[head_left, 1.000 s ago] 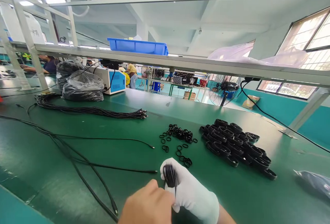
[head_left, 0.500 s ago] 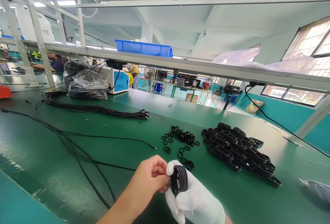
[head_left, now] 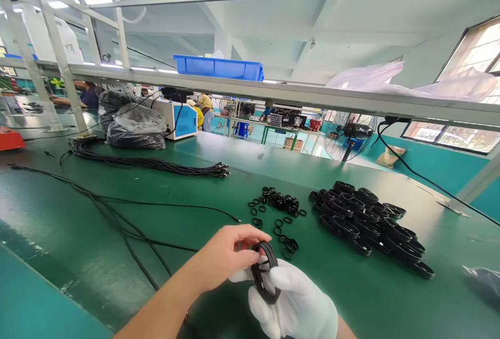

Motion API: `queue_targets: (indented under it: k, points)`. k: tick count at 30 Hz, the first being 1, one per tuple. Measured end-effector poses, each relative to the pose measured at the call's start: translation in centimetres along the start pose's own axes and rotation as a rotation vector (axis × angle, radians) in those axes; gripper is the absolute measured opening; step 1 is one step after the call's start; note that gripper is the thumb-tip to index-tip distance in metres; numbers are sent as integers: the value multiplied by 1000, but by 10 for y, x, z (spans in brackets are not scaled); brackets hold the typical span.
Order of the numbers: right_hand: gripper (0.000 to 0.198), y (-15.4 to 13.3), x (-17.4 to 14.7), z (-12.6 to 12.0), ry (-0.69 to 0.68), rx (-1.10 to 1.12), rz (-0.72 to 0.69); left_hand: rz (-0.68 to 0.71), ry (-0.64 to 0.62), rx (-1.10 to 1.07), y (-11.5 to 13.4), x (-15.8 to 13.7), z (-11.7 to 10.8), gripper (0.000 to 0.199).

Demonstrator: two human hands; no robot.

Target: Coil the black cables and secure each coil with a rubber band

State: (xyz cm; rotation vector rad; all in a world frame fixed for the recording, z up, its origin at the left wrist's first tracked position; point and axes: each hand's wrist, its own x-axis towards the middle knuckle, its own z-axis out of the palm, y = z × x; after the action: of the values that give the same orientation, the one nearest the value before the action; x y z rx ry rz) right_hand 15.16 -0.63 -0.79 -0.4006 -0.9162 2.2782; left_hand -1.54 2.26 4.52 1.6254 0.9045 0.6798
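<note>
A coiled black cable (head_left: 266,276) is between my hands above the table's near side, its loops seen at a slant. My right hand (head_left: 299,292), in a white glove, grips the coil from the right and below. On its upper left, my bare left hand (head_left: 230,253) pinches the coil between thumb and fingers; some fingertips are hidden behind it. Just beyond my hands lie small black rings (head_left: 281,201), most in a heap and several scattered nearer. To the right is a pile of finished-looking black cable coils (head_left: 359,214).
A bundle of straight black cables (head_left: 156,164) and loose cables (head_left: 113,203) lie on the green table (head_left: 187,185) to the left. Behind stand plastic-bagged goods (head_left: 135,125) and a blue-white machine (head_left: 183,119). A shelf with a blue bin (head_left: 219,68) spans above. People work farther back.
The coil has turned in my hands, its opening now facing more to the side. My left hand has shifted from the coil's left side to its top. The view has moved slightly.
</note>
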Motion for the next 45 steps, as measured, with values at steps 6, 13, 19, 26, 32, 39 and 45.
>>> queue_targets:
  k: [6,13,19,26,32,39,45]
  points:
    - [45,4,11,6,227,11,-93,-153,6,-236,-10,16,-11,32]
    - [37,7,14,5,363,-323,-208,-213,164,-140,-19,26,7,24]
    - [39,5,13,6,344,-214,-130,-231,213,-81,-21,30,13,21]
    - [45,-2,10,8,374,-227,-130,-191,272,-108,-23,18,10,30]
    - [45,0,14,12,414,-294,-129,-184,106,-233,-23,2,17,18]
    - [49,-2,11,14,390,-265,-65,-163,60,-315,-30,3,16,15]
    - [49,0,14,18,457,-229,-54,-44,336,251,-26,-4,17,11]
